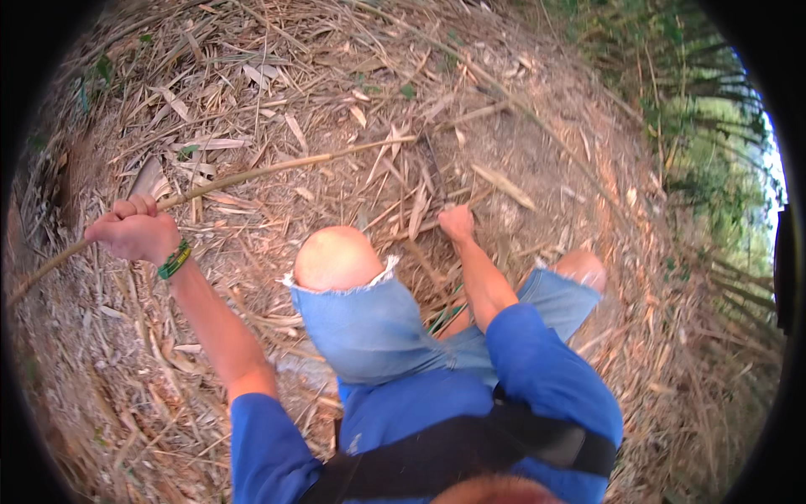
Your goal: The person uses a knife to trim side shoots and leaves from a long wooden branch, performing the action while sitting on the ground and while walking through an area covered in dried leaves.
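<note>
You're outdoors in daylight; use the green thicket [714, 160] as landmark: leafy, slim stems, a bit blurred. Bright, pale sky [776, 155] shows past the thicket's far edge. Your floor is brown ground [546, 223], strewn with dry leaves [260, 76] and straw-like scraps, thickest well away from the thicket. Dry brush [722, 403] sits on the thicket's near side. You've got green sprigs [102, 67] well apart from the thicket.
</note>
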`<state>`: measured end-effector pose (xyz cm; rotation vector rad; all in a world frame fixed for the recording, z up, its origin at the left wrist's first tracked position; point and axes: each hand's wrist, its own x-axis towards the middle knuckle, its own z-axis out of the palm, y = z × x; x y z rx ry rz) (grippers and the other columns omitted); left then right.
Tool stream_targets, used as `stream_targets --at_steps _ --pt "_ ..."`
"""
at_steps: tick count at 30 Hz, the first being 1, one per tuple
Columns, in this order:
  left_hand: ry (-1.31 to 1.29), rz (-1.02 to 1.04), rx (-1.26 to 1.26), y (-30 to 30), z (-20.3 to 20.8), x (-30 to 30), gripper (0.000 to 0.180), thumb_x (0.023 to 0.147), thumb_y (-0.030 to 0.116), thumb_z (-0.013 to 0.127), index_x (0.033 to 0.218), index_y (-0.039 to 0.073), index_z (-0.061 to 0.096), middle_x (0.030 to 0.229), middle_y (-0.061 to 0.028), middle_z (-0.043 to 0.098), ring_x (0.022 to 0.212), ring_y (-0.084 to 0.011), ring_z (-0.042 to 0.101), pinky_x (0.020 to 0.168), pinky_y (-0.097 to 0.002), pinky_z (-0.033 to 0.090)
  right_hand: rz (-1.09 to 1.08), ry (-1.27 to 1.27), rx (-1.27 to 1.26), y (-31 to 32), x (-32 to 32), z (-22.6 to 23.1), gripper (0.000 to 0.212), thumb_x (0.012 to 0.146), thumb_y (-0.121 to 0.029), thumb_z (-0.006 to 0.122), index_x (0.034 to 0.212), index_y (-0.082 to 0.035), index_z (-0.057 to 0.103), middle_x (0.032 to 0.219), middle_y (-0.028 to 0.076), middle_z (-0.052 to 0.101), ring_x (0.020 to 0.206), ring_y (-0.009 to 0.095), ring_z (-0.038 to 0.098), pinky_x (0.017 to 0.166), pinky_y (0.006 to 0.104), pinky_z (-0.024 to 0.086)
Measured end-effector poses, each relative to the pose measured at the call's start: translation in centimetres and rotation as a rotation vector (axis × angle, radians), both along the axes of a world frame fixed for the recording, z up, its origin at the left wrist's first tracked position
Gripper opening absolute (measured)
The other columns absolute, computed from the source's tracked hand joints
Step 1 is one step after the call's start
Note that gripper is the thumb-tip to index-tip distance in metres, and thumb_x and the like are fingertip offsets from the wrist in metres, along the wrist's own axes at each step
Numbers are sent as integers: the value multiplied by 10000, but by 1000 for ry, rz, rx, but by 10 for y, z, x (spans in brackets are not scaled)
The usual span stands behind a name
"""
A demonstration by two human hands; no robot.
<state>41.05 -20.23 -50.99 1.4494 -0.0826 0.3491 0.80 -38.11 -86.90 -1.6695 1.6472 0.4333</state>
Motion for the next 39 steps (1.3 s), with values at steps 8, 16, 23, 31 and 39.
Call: stream_targets --at_steps 8,16,23,31,39 --pt "65 -142 -103 10 -22 10 613 929 724 283 679 172 191 511 55 166 445 -93 164 403 -274 157 -209 -421 -189 -109 56 180 217 786 -222 654 773 -5 651 712 129 657 600 206 623 587 369 505" --pt "-33 -152 -85 25 -18 3 620 919 715 330 695 153 194 538 46 149 482 -111 137 438 -295 142 -43 -1579 -965 -142 134 230 96 800 -106 640 855 -37 602 755 44 647 490 86 563 488 280 464" --pt "-20 -126 -159 23 -17 -5 650 874 759 371 684 168 177 529 55 126 476 -104 102 428 -288 128 -285 -514 206 -39 1 23 308 788 -286 639 840 14 678 859 158 703 800 271 676 702 413 509" --pt "3 -158 -108 60 -17 -4 610 936 707 298 674 174 162 540 54 113 493 -113 95 450 -286 115 19 -1339 -466 -166 127 319 280 952 -311 578 788 -83 579 733 29 607 601 137 552 629 316 496" --pt "40 -189 -175 23 -8 -4 609 939 713 251 670 175 157 537 48 119 483 -113 99 441 -295 112 -5 -26 -100 -37 -39 -27 288 787 -221 622 783 64 658 732 185 665 684 258 662 681 394 522"
